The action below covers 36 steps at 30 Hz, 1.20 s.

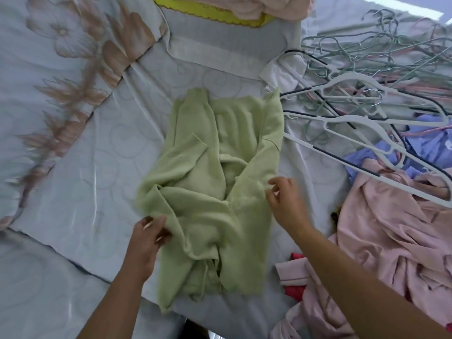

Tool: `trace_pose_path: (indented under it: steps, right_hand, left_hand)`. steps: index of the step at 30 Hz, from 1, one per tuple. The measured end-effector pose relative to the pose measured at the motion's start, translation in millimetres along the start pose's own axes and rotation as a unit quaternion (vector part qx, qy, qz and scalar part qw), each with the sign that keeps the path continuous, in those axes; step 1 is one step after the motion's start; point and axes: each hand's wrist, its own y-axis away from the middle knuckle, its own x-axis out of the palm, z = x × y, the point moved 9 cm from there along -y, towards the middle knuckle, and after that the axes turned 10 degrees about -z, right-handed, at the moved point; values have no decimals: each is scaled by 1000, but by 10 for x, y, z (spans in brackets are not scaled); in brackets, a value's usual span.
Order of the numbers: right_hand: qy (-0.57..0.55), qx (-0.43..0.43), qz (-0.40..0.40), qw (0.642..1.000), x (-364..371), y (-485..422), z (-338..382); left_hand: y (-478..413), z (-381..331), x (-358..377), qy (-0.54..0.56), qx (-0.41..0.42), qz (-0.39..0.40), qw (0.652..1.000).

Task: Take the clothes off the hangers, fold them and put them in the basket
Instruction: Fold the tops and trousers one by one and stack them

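Right now the green garment point(215, 182) lies crumpled and partly folded in the middle of the frame on the pale bedspread point(73, 167). At its lower left edge the left hand point(150, 234) pinches the cloth. The right hand point(285, 199), well apart from the left, sits at the garment's right edge with fingers loosely curled; I cannot tell whether it holds cloth. The yellow basket point(220, 19) shows at top centre, the empty hangers point(367, 69) are heaped upper right, and pink clothes point(391, 228) lie lower right.

Floral quilt point(61, 69) at left — pale swirl-stitched bedsheet point(102, 167) beside it.
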Motion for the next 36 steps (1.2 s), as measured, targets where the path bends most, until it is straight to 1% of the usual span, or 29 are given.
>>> trace_pose_path:
  steps: [2, 3, 5, 6, 8, 10, 12, 16, 19, 21, 24, 26, 28, 30, 31, 32, 33, 34, 35, 36]
  right_hand:
    - [10, -19, -30, 999, -31, -359, 290]
    - [22, -18, -40, 999, -26, -541, 403]
    - [57, 1, -57, 997, 21, -887, 556]
    - [79, 16, -62, 995, 78, -1026, 591]
    - [127, 51, -65, 989, 209, -1221, 582]
    - [163, 92, -56, 981, 326, -1295, 465]
    - [179, 119, -46, 975, 369, -1325, 329]
    - [146, 119, -24, 982, 287, -1409, 211]
    - [160, 128, -7, 979, 258, -1388, 151]
    - [196, 126, -3, 972, 271, -1359, 162]
    - [206, 139, 24, 968, 282, -1341, 177]
    - [209, 126, 43, 969, 259, -1325, 174]
    - [158, 100, 30, 982, 196, -1299, 213]
    - [-3, 92, 2, 996, 128, -1236, 381]
    - [-87, 72, -10, 993, 109, -1211, 529]
    - [-145, 48, -7, 988, 126, -1167, 715]
    - [-172, 21, 4, 985, 185, -1113, 883]
    - [-165, 2, 24, 986, 292, -1060, 1000]
    - [-141, -14, 44, 989, 433, -1005, 1060]
    - [-90, -25, 60, 994, 578, -940, 1056]
  left_hand:
    - [-48, -166, 95, 40, 12, -14, 999]
    - [-76, -242, 167, 76, 0, -15, 997]
    - [-133, -303, 287, 144, -65, -18, 987]
    - [-129, -305, 344, 157, -103, -9, 982]
    - [-64, -317, 458, 154, -146, 39, 977]
    - [31, -336, 492, 146, -140, 72, 977]
    - [113, -387, 426, 153, -106, 74, 980]
    - [169, -436, 241, 222, -76, 94, 967]
    - [187, -394, 140, 260, -83, 93, 957]
    - [226, -392, 142, 278, -93, 111, 950]
    - [265, -425, 188, 304, -109, 150, 935]
    - [253, -373, 185, 319, -132, 141, 928]
    - [284, -360, 248, 315, -144, 149, 926]
    - [308, -373, 266, 312, -143, 150, 927]
    - [294, -394, 228, 319, -134, 145, 927]
    - [266, -433, 167, 333, -120, 139, 925]
    - [240, -482, 79, 343, -102, 127, 925]
    - [186, -523, -31, 352, -79, 107, 927]
    - [112, -555, -150, 357, -57, 84, 929]
    - [29, -566, -267, 362, -40, 63, 929]
